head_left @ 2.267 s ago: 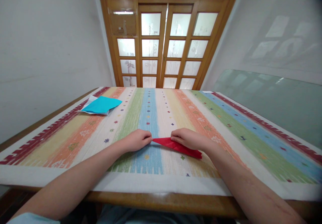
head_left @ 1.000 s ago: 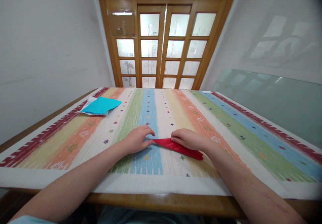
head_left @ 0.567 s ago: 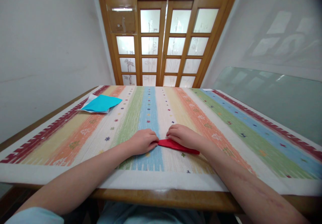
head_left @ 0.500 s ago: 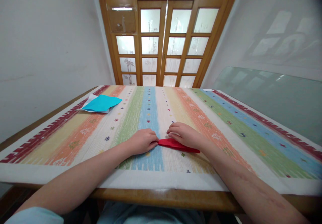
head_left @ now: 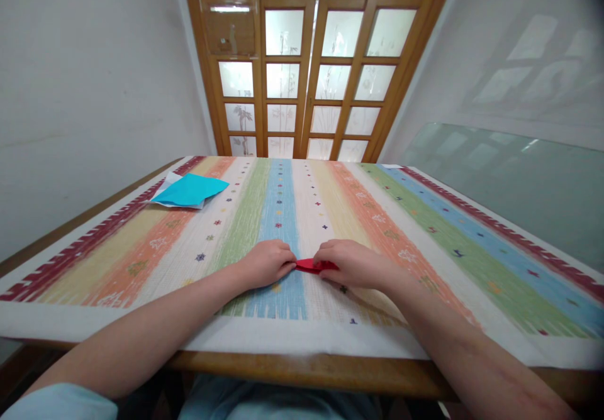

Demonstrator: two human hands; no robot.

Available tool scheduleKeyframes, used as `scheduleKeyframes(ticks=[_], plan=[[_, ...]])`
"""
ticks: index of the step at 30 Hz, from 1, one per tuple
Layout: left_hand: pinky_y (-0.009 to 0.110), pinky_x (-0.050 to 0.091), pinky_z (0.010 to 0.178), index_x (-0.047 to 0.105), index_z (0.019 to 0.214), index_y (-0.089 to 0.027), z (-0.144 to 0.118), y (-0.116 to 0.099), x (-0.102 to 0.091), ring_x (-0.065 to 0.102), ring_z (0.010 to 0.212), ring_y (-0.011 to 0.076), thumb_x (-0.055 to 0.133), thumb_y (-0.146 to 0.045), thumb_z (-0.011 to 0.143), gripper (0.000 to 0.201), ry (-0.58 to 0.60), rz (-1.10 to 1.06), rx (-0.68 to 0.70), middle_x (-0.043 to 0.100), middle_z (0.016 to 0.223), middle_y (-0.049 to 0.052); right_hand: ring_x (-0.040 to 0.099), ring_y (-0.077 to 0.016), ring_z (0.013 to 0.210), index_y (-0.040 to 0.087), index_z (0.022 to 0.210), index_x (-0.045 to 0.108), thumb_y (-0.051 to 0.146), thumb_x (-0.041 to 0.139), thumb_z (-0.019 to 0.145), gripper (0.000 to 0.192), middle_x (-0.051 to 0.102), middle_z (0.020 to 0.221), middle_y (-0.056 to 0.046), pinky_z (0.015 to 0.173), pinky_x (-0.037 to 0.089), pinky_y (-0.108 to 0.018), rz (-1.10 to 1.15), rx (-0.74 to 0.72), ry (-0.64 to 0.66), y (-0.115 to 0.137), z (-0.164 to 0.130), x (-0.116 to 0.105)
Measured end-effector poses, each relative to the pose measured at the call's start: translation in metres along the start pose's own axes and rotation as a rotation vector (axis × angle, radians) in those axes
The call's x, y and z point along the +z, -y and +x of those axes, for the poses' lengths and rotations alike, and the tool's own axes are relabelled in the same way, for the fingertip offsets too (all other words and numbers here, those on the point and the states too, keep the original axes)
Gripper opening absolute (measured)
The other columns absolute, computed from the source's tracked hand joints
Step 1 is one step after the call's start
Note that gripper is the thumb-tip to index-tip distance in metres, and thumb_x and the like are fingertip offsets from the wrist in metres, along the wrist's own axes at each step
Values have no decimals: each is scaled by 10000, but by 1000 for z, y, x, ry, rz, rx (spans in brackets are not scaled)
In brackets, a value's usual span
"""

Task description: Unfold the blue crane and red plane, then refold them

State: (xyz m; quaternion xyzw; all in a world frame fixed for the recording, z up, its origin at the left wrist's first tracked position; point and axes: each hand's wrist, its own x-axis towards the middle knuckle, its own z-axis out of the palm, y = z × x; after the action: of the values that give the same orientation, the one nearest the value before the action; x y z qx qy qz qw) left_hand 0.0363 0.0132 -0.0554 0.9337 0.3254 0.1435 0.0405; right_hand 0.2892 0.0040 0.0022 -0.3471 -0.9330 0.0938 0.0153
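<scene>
A folded red paper (head_left: 308, 265) lies on the striped tablecloth (head_left: 302, 219) near the table's front edge. Only a small red tip shows between my two hands. My left hand (head_left: 265, 263) pinches its left end with closed fingers. My right hand (head_left: 348, 263) lies over the rest of the paper and presses it down, hiding most of it.
A stack of blue and white paper sheets (head_left: 189, 191) lies at the far left of the table. The wooden table edge (head_left: 302, 373) runs in front of me. A glass-paned wooden door (head_left: 311, 74) stands behind the table, and a glass panel (head_left: 509, 181) leans at the right.
My right hand has slid toward me over the red paper, which showed as a long strip before and now is nearly all covered. My left hand stayed at the left tip.
</scene>
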Motion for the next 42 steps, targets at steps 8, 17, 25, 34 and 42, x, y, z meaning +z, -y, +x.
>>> scheduleKeyframes(ticks=[8, 17, 25, 34, 42], plan=[[296, 446, 721, 728, 926, -194, 1, 0, 1, 641, 818, 196, 535, -276, 974, 214, 26, 15, -12, 700, 878, 57, 661, -197, 780, 209, 949, 744, 194, 515, 948, 229, 744, 888, -68, 697, 407, -282, -139, -4, 9, 0, 9, 12], [302, 453, 719, 721, 934, -199, 2, 0, 1, 643, 824, 201, 537, -276, 968, 202, 28, 16, -30, 703, 885, 51, 678, -206, 815, 217, 975, 737, 175, 529, 933, 216, 749, 910, -67, 713, 410, -287, -156, 23, -16, -8, 9, 20], [313, 457, 741, 702, 931, -192, 4, -2, 1, 648, 850, 218, 504, -252, 972, 211, 30, 17, -65, 714, 893, 58, 681, -215, 815, 235, 992, 739, 144, 551, 873, 241, 747, 905, -70, 692, 415, -283, -161, 184, -15, -16, -5, 6], [296, 451, 724, 721, 951, -211, 5, 5, 6, 648, 841, 204, 496, -272, 983, 236, 32, -69, -157, 716, 904, 46, 689, -213, 825, 234, 1057, 751, 181, 531, 876, 289, 761, 923, -78, 697, 432, -281, -151, 271, 3, -25, -4, -1], [283, 439, 693, 743, 886, -213, 0, 2, 2, 634, 809, 187, 603, -317, 940, 183, 14, -89, -102, 694, 871, 40, 648, -201, 807, 204, 912, 718, 75, 534, 831, 239, 732, 871, -65, 690, 363, -289, -204, 61, -52, -13, 1, 11]])
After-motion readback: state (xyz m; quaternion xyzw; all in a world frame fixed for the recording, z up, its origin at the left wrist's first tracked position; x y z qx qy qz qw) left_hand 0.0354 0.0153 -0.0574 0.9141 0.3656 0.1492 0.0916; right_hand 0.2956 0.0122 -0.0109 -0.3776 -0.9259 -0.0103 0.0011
